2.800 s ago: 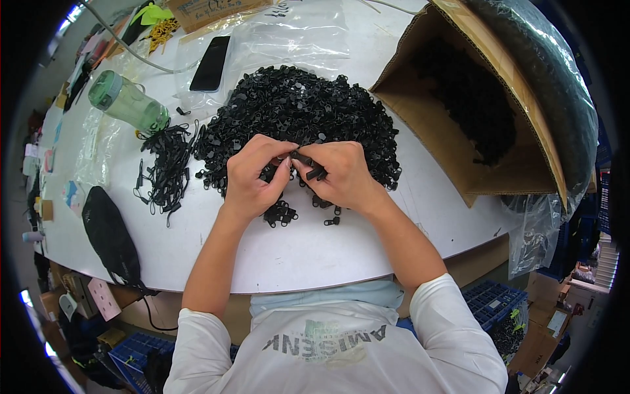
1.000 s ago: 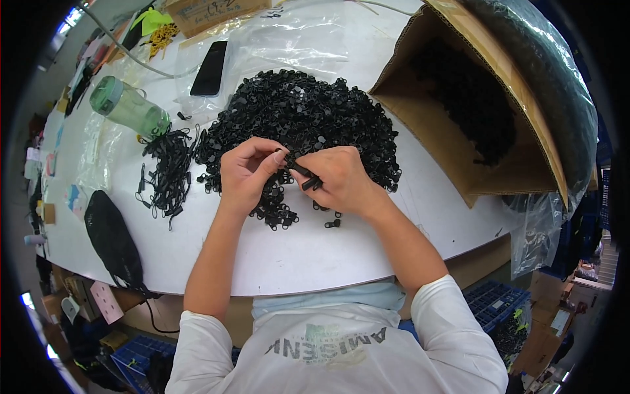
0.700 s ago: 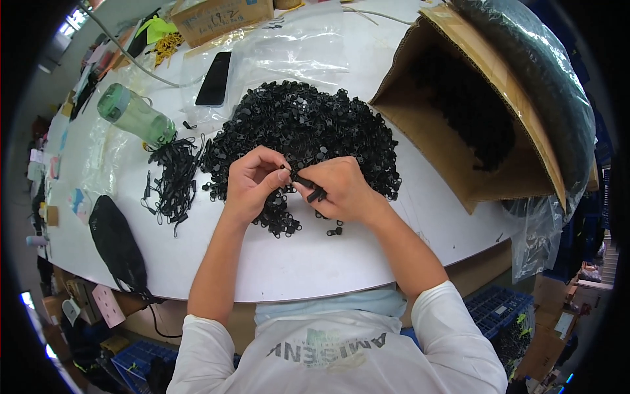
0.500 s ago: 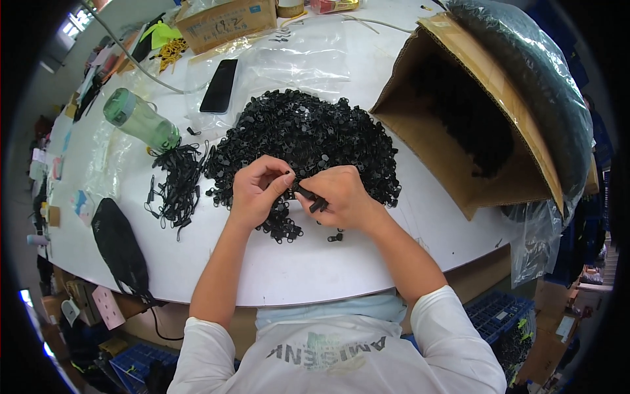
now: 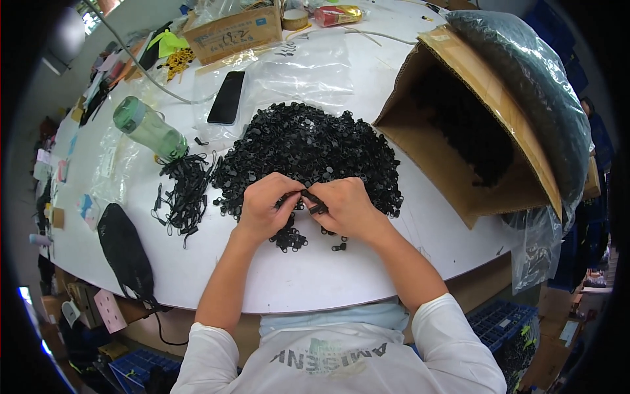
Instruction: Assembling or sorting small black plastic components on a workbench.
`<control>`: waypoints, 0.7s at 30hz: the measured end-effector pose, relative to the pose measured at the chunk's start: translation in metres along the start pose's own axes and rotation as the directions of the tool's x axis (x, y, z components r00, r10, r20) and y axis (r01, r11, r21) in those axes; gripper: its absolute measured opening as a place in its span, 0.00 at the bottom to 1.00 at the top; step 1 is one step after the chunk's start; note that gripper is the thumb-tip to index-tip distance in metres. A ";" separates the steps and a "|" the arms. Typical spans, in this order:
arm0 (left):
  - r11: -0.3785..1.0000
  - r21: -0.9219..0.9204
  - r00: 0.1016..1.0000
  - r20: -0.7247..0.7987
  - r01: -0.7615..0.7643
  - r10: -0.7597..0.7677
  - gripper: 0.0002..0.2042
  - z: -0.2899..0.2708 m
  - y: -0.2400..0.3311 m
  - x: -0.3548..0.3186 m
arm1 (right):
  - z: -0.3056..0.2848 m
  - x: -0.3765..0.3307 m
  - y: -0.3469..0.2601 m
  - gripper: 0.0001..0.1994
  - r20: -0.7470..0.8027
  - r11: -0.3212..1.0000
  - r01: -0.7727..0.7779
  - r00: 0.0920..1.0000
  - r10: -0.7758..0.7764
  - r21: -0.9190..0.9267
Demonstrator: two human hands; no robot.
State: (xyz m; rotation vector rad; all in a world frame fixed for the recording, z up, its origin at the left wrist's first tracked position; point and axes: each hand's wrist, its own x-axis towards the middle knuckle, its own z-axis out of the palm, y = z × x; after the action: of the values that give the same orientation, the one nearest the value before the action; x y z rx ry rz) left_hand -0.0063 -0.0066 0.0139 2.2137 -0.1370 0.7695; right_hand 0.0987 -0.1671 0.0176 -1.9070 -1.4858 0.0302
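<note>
My left hand (image 5: 268, 206) and my right hand (image 5: 349, 206) meet fingertip to fingertip over the near edge of a large heap of small black looped plastic pieces (image 5: 315, 141). A small black piece is pinched in my left fingers, mostly hidden by them. Stubby black cord pulls (image 5: 317, 206) stick out from under my right fingers. Below the hands lie a small cluster of loose black looped pieces (image 5: 289, 240) and another black piece (image 5: 339, 247). Left of the heap rests a tangled bunch of black cord pulls with loops (image 5: 185, 192).
A cardboard box (image 5: 453, 187) lies tipped open at right, black pieces inside, beside a filled clear plastic bag (image 5: 525, 72). At left are a green bottle (image 5: 149, 128), a phone (image 5: 227, 98) and a black pouch (image 5: 125, 246). Another carton (image 5: 236, 36) stands behind.
My hands have come together, fingertips now meeting at the black pieces where a small gap showed before. The whole view has shifted slightly.
</note>
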 end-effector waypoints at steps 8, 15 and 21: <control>0.995 0.013 0.994 -0.038 -0.102 0.102 0.12 0.003 0.013 0.006 | -0.003 0.001 0.000 0.07 -0.024 1.000 -0.012 1.000 0.011 -0.013; 0.990 -0.004 0.988 -0.074 0.138 -0.138 0.05 0.003 0.009 -0.001 | -0.001 0.001 -0.001 0.08 -0.031 0.999 -0.027 0.999 0.026 -0.031; 0.788 -0.550 0.959 0.097 0.276 -0.267 0.06 0.014 0.012 -0.007 | -0.004 0.002 -0.003 0.10 -0.046 0.999 0.036 0.998 -0.037 -0.020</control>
State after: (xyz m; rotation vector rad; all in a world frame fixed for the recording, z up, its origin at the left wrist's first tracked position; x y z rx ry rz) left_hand -0.0091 -0.0261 0.0105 1.6255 -0.0385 0.4710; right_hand 0.0988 -0.1669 0.0226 -1.8826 -1.4941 -0.0449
